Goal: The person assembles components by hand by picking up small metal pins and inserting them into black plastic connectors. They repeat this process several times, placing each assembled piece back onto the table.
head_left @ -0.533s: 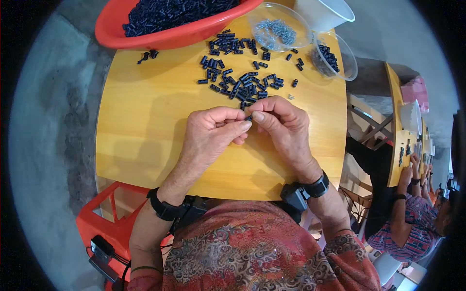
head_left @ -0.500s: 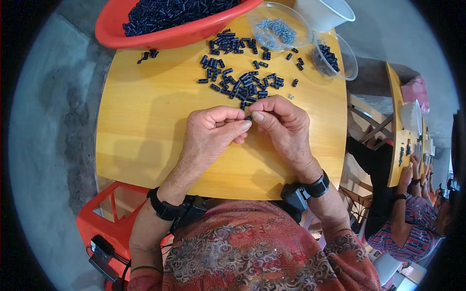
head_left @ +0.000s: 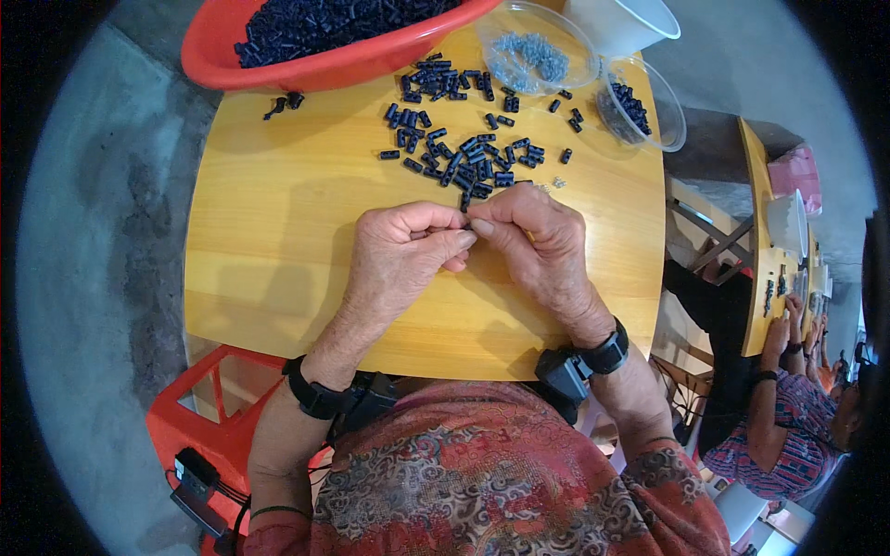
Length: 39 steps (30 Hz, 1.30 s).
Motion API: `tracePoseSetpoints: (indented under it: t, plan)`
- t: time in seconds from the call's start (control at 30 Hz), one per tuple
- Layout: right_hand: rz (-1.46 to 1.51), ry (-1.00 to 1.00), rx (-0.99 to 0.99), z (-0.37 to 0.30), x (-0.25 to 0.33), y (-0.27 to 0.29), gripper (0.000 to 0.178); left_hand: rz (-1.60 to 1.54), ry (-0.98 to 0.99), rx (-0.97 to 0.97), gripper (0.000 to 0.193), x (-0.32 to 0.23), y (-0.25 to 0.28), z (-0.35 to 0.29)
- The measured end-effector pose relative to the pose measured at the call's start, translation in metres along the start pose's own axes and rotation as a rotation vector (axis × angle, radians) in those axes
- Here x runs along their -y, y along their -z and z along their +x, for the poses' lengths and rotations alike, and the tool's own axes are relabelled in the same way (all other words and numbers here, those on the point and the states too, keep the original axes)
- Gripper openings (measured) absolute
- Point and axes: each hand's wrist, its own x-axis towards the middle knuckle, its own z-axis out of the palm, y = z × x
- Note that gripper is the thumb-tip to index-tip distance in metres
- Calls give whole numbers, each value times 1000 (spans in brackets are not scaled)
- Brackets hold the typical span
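Observation:
My left hand (head_left: 399, 255) and my right hand (head_left: 547, 246) meet over the table, fingertips together. Thumb and index finger of the left pinch a small black plastic piece (head_left: 467, 225), mostly covered by the fingers. The right hand's thumb and forefinger are also closed in a pinch right against it; what lies between them is hidden. Just beyond the fingertips is a loose heap of short black plastic pieces (head_left: 477, 165), some with small holes. A few tiny silvery metal parts (head_left: 558, 183) lie beside the heap, to the right.
A red basin (head_left: 352, 67) full of black pieces stands at the far left. Clear tubs at the far right hold silvery metal parts (head_left: 530, 57) and black pieces (head_left: 630, 109); behind is a white bucket (head_left: 621, 23). A red stool (head_left: 218, 408) is at left. Another person (head_left: 779, 435) sits rightward.
My right hand has shifted slightly left, its fingertips now closer against the left ones. Less of the black piece shows between them.

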Motion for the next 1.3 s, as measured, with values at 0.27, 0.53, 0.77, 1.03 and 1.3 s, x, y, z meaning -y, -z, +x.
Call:
tracePoseSetpoints:
  t: [0.27,0.53,0.77,1.03,1.3]
  plan:
    - [172,-126,43,-3,-2,-3,3,-10,-31,-16,9,3,-1,-1]
    - [475,-378,95,-6,7,7,18,-19,-65,-32,13,3,-1,0]
    - [383,-322,105,-5,8,7,19,-85,-8,4,17,-1,4,-1]
    - [355,-284,126,-6,8,8,19,-74,19,61,17,-3,5,-3]
    - [125,-127,159,-8,8,11,23,-57,29,49,13,2,2,-3]
